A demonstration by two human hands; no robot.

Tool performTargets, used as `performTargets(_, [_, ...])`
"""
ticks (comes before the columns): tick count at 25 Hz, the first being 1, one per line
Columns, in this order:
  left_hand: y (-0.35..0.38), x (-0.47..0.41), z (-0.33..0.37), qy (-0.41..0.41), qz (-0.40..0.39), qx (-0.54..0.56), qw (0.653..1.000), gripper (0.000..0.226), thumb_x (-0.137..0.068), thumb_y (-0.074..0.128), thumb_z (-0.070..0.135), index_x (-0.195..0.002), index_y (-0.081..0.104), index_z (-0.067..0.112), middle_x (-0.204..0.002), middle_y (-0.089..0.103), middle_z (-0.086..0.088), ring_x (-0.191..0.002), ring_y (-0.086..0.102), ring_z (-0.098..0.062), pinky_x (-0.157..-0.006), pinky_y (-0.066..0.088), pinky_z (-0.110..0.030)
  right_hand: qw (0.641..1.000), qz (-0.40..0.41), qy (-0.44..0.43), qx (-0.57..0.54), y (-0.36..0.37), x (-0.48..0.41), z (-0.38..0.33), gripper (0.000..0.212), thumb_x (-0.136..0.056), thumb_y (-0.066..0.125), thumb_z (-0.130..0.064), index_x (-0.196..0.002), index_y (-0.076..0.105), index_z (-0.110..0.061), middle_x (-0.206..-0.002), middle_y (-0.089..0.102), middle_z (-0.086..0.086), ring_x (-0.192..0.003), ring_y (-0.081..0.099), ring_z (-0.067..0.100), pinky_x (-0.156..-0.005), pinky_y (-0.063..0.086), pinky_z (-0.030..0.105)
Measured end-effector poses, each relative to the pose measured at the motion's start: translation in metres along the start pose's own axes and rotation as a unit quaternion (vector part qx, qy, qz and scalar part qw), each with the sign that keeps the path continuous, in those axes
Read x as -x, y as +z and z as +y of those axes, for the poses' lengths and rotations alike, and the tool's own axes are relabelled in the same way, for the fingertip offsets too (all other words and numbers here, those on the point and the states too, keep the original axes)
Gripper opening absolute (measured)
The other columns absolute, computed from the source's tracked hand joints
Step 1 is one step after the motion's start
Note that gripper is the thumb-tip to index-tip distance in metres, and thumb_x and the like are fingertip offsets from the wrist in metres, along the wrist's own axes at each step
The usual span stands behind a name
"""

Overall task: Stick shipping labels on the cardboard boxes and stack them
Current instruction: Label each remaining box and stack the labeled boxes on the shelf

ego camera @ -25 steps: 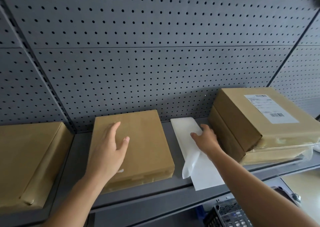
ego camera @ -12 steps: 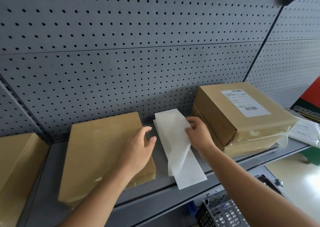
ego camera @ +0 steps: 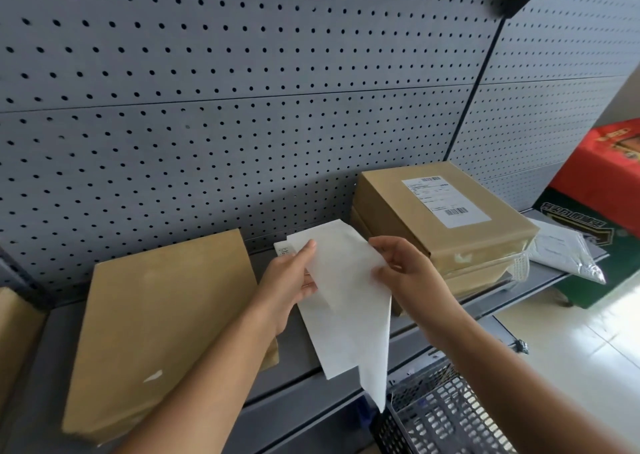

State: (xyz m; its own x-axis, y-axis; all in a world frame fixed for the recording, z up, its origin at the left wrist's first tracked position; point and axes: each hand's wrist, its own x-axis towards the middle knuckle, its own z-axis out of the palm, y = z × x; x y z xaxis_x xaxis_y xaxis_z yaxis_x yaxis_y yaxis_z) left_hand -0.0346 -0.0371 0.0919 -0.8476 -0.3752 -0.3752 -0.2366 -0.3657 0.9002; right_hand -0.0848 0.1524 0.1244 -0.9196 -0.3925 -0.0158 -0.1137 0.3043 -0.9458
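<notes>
A white label sheet (ego camera: 346, 273) is lifted off the grey shelf (ego camera: 298, 384), held between both hands. My left hand (ego camera: 294, 280) pinches its left edge and my right hand (ego camera: 405, 270) pinches its right edge. More white sheets (ego camera: 332, 343) lie flat on the shelf beneath. A plain brown cardboard box (ego camera: 162, 322) without a label lies to the left. On the right, a brown box bearing a shipping label (ego camera: 446, 204) sits on top of another box (ego camera: 474, 277).
A grey pegboard wall (ego camera: 242, 107) backs the shelf. Part of another brown box (ego camera: 14, 332) shows at the far left. A plastic bag (ego camera: 564, 249) lies at the shelf's right end, a black mesh basket (ego camera: 446, 415) below, a red and green carton (ego camera: 606, 190) beyond.
My left hand left the plain box and came over to the sheets. Both hands now hold one sheet raised off the pile. The view has shifted right.
</notes>
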Motion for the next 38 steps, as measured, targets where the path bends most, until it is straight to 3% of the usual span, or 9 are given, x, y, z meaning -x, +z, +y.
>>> performTargets(6, [0.007,-0.004,-0.006,0.049,0.028,0.058,0.997,0.012,-0.097,0.065,0.019,-0.101,0.073,0.011,-0.096,0.08,0.001,-0.097,0.073,-0.019,-0.099,0.055,-0.044,0.996,-0.056,0.04,0.05,-0.007,0.026,0.017,0.046,-0.09,0.057,-0.002,-0.127,0.055,-0.029,-0.104,0.068,0.005,-0.088,0.071,0.018,-0.083,0.06,0.046])
performTargets(9, [0.007,-0.003,-0.009,0.073,0.042,0.018,0.996,0.011,-0.096,0.065,0.015,-0.092,0.074,0.011,-0.091,0.078,-0.004,-0.093,0.07,-0.025,-0.101,0.05,-0.054,0.988,-0.079,0.049,0.123,-0.014,0.03,0.023,0.047,-0.091,0.06,-0.01,-0.133,0.05,-0.03,-0.1,0.063,0.0,-0.085,0.068,0.015,-0.079,0.059,0.035])
performTargets(13, [0.008,0.004,-0.015,0.102,0.05,-0.049,0.992,0.013,-0.096,0.065,0.019,-0.098,0.074,0.011,-0.1,0.078,-0.011,-0.1,0.072,-0.032,-0.096,0.052,-0.057,0.936,0.003,-0.117,0.331,-0.014,0.02,0.019,0.038,-0.094,0.058,-0.026,-0.132,0.053,-0.028,-0.105,0.051,-0.012,-0.086,0.057,0.007,-0.076,0.055,0.032])
performTargets(18, [0.013,0.019,-0.015,0.112,0.013,-0.075,0.991,0.016,-0.099,0.061,0.017,-0.102,0.076,0.018,-0.095,0.079,-0.005,-0.095,0.074,-0.027,-0.092,0.056,-0.049,0.869,0.009,-0.304,0.391,0.014,-0.02,0.0,0.025,-0.096,0.059,-0.025,-0.12,0.065,-0.022,-0.11,0.058,-0.003,-0.101,0.054,0.021,-0.083,0.05,0.033])
performTargets(25, [0.005,0.025,-0.014,0.126,-0.019,-0.084,0.988,0.018,-0.1,0.061,0.016,-0.105,0.078,0.02,-0.105,0.077,-0.014,-0.105,0.067,-0.037,-0.094,0.053,-0.052,0.835,-0.062,-0.353,0.417,0.029,-0.043,-0.014,0.017,-0.099,0.057,-0.033,-0.107,0.071,-0.026,-0.103,0.068,-0.011,-0.09,0.065,0.014,-0.062,0.043,0.024])
performTargets(28, [0.003,0.029,-0.015,0.123,-0.028,-0.086,0.988,0.018,-0.1,0.06,0.014,-0.107,0.076,0.014,-0.1,0.078,-0.011,-0.092,0.068,-0.025,-0.082,0.05,-0.038,0.815,-0.06,-0.364,0.446,0.03,-0.045,-0.012,0.019,-0.101,0.052,-0.032,-0.103,0.069,-0.024,-0.099,0.069,-0.009,-0.084,0.067,0.019,-0.058,0.049,0.031])
performTargets(30, [0.003,0.031,-0.016,0.124,-0.027,-0.106,0.986,0.017,-0.1,0.06,0.013,-0.108,0.075,0.012,-0.098,0.079,-0.008,-0.088,0.069,-0.023,-0.077,0.049,-0.033,0.825,-0.042,-0.34,0.45,0.031,-0.047,-0.014,0.02,-0.101,0.049,-0.031,-0.101,0.067,-0.023,-0.097,0.069,-0.007,-0.082,0.067,0.023,-0.06,0.052,0.034])
performTargets(35, [0.003,0.038,-0.021,0.063,-0.057,-0.081,0.993,0.018,-0.097,0.061,0.005,-0.112,0.069,0.011,-0.106,0.077,-0.013,-0.098,0.074,-0.024,-0.08,0.062,-0.03,0.91,0.026,-0.21,0.356,0.017,-0.065,-0.03,0.017,-0.1,0.046,-0.031,-0.101,0.06,-0.022,-0.084,0.068,0.001,-0.074,0.061,0.029,-0.066,0.054,0.043])
performTargets(38, [0.005,0.039,-0.019,0.04,-0.085,-0.069,0.993,0.02,-0.096,0.063,0.012,-0.115,0.066,0.008,-0.109,0.077,-0.011,-0.101,0.074,-0.025,-0.089,0.061,-0.037,0.911,0.02,-0.225,0.346,0.01,-0.062,-0.038,0.017,-0.102,0.044,-0.028,-0.102,0.059,-0.021,-0.081,0.065,0.001,-0.072,0.058,0.028,-0.066,0.053,0.044])
